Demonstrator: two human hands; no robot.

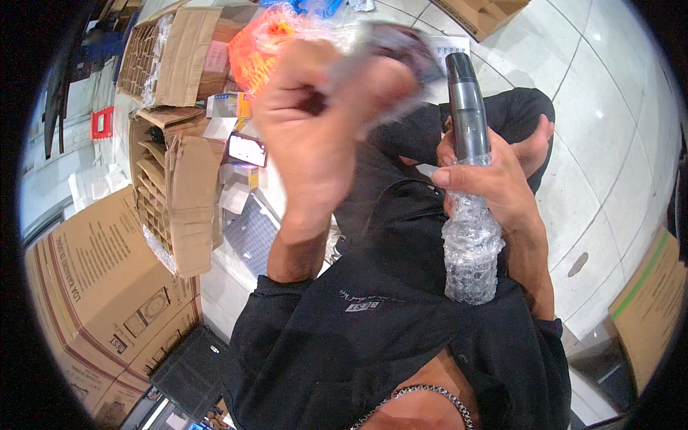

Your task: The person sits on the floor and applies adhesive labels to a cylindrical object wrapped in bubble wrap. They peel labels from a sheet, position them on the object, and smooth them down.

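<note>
My right hand (494,175) grips a black and grey microphone-like cylinder (467,107) whose lower half is wrapped in bubble wrap (471,254); it points away from me over my lap. My left hand (312,125) is raised just left of it, smeared by motion, its fingers curled around a blurred dark, glossy object (398,46) that I cannot make out. Beyond that lies an orange plastic bundle (251,57).
I sit cross-legged on a tiled floor (595,165). Opened divided cardboard boxes (186,193), small cartons, a lit phone (246,150) and a patterned board (247,236) lie left. Large cartons (100,287) stand lower left, more cardboard (641,301) at right and top (480,11).
</note>
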